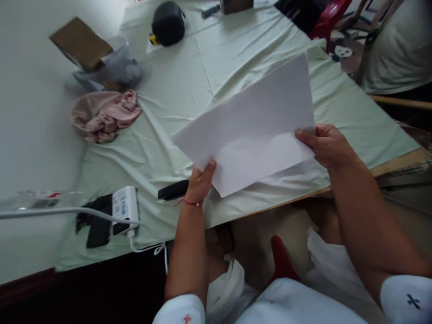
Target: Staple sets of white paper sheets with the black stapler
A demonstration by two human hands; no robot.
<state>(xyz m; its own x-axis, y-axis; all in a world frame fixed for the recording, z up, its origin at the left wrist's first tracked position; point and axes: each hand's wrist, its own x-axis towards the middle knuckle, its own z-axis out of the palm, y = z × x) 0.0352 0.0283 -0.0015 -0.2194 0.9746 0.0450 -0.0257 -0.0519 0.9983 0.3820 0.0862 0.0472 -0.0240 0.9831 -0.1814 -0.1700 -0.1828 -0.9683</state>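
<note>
A white sheet of paper is held up above the near edge of the table, tilted with its right side farther away. My left hand pinches its lower left edge, thumb on top and the other fingers hidden beneath. At the right edge, my right hand grips the paper the same way, its thumb lying on the surface. Whether it is one sheet or more I cannot tell. Just left of my left hand lies a slim black object, partly covered by that hand.
A pale green cloth covers the table. At left are a white power strip with a cable, a black phone-like object, pink cloth and a cardboard box. A black rounded object stands farther back. Another person's clothing shows at right.
</note>
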